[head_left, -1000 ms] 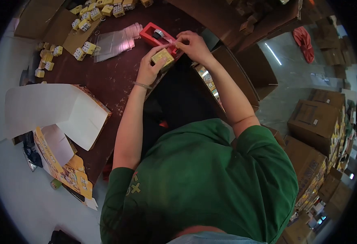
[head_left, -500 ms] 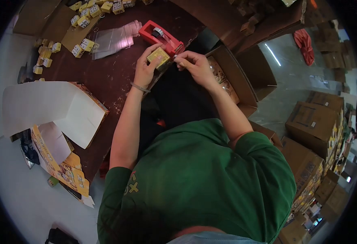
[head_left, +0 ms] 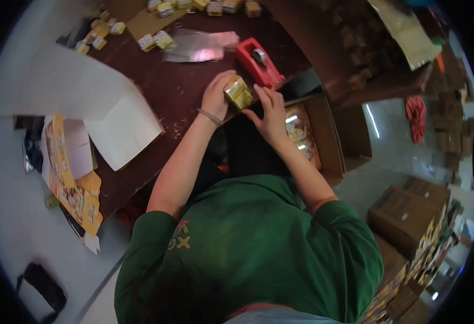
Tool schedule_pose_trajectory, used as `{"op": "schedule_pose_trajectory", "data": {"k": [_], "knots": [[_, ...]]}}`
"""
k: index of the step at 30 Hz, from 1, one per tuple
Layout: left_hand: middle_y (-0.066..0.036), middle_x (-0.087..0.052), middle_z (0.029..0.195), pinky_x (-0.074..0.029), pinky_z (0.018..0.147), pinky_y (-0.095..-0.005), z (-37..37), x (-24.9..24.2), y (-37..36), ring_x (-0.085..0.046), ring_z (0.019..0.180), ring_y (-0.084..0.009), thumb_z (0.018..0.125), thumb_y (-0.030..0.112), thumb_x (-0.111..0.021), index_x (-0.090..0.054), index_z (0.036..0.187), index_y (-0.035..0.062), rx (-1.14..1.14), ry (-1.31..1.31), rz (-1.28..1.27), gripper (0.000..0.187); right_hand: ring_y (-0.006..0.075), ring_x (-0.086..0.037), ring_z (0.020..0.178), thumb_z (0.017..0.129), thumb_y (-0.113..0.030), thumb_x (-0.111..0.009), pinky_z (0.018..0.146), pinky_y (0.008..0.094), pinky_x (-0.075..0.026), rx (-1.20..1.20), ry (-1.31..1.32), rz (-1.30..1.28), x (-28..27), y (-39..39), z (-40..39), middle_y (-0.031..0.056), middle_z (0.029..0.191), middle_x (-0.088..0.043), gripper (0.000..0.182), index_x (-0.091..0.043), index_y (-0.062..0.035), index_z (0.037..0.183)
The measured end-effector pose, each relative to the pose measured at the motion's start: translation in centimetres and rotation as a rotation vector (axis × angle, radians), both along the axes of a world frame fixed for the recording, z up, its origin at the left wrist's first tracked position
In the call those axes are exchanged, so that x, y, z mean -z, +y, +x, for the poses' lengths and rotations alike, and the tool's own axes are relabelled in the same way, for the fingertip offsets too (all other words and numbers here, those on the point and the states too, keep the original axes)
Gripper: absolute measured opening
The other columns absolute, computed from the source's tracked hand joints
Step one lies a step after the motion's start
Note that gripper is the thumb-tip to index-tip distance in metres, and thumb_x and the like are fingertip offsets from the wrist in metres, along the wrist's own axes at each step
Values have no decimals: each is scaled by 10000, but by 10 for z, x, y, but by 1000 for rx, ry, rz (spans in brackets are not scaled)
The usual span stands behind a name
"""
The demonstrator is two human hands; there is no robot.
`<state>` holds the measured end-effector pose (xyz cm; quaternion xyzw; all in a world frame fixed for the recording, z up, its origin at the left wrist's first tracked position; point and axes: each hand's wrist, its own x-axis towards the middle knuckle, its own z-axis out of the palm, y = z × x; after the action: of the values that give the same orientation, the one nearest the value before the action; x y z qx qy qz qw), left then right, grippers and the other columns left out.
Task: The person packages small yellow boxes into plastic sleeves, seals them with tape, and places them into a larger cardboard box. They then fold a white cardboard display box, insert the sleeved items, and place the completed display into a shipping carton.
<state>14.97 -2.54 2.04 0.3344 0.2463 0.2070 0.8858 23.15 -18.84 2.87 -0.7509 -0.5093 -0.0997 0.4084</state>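
Observation:
A small yellow box [head_left: 238,90] with a shiny wrapped look is gripped in my left hand [head_left: 216,97], just over the table's near edge. My right hand [head_left: 271,116] is at the box's right side, thumb and fingers spread apart, fingertips close to it. Just beyond the hands lies a red tape dispenser [head_left: 259,63] with a roll of tape in it. Clear plastic bags [head_left: 196,45] are spread flat on the table to the left of the dispenser.
Several small yellow-and-white boxes [head_left: 155,41] lie at the table's far side. A large open white-lined carton [head_left: 121,132] stands at left. By my right forearm, an open cardboard box [head_left: 327,141] holds printed packages [head_left: 300,132]. Stacked cartons [head_left: 407,216] are on the floor at right.
My head view has shifted, so the table scene sits further right. My right hand, pinched by the dispenser's end before, has opened beside the box. The box has turned in my left hand.

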Motion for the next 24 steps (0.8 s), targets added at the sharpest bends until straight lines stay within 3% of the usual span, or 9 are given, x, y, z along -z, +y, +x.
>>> {"op": "schedule_pose_trajectory", "data": {"k": [4,9,10,13,14,16,17,20,24], "knots": [[-174,-603,1220,-429,1046,-445,-68,-7,1,-568,1161,-294,1015,282,-416,-554,1237,11,69,-32,-432,377,351,-458,1227,720,-214,-801,1042,471,-379,-547,-54,-144,-35,7,-21,126,1363,-480,641,-562,-174,1314],[-165,-570,1290,-405,1064,-444,-153,-23,6,-537,1216,-283,1040,288,-324,-520,1290,9,44,-409,-567,422,346,-553,1111,728,-99,-781,900,411,-529,-909,-138,-101,-57,64,-49,132,1362,-486,662,-520,-158,1334],[-163,-569,1288,-410,1057,-438,-171,-37,7,-541,1212,-274,1043,305,-323,-507,1307,6,31,-430,-553,440,338,-574,1047,729,-94,-781,878,397,-535,-944,44,-57,-67,79,-57,136,1310,-515,654,-510,-134,1323],[-100,-575,1282,-434,1021,-427,-225,-72,8,-535,1199,-230,1041,355,-352,-497,1346,58,-354,32,118,449,340,-624,923,764,-99,-770,813,377,-541,-923,438,-107,-97,133,-86,146,1169,-578,584,-488,-67,1274],[-71,-604,1201,-414,991,-422,-239,-60,9,-533,1146,-230,998,295,-517,-539,1302,71,-591,336,484,379,345,-629,938,781,-112,-765,800,381,-540,-892,449,-157,-102,159,-98,148,1165,-579,563,-491,-58,1270],[-94,-608,1134,-383,974,-429,-266,-59,10,-530,1117,-273,887,261,-676,-585,1233,72,-547,1190,1562,405,357,-632,979,804,-147,-754,810,404,-535,-995,319,-135,-84,219,-125,161,1193,-573,536,-506,-44,1267],[-99,-608,1067,-342,978,-438,-274,-48,11,-525,1090,-293,796,279,-750,-627,1133,69,-508,1207,1691,417,358,-631,984,810,-157,-745,824,413,-532,-1003,274,-142,-68,247,-145,166,1200,-566,524,-514,-40,1266],[-49,-608,971,-332,981,-420,-290,-24,10,-538,1041,-254,785,203,-744,-670,896,82,-376,1117,1661,180,352,-629,1016,827,-127,-709,845,414,-527,-1057,131,-127,-38,308,-200,161,1278,-532,506,-516,-27,1284],[-57,-609,919,-342,978,-417,-290,-22,10,-552,1021,-258,782,118,-732,-658,852,80,-441,1104,1644,108,340,-642,977,800,-61,-688,826,418,-529,-973,123,-88,-16,326,-237,119,1360,-481,503,-540,-75,1280]]}}
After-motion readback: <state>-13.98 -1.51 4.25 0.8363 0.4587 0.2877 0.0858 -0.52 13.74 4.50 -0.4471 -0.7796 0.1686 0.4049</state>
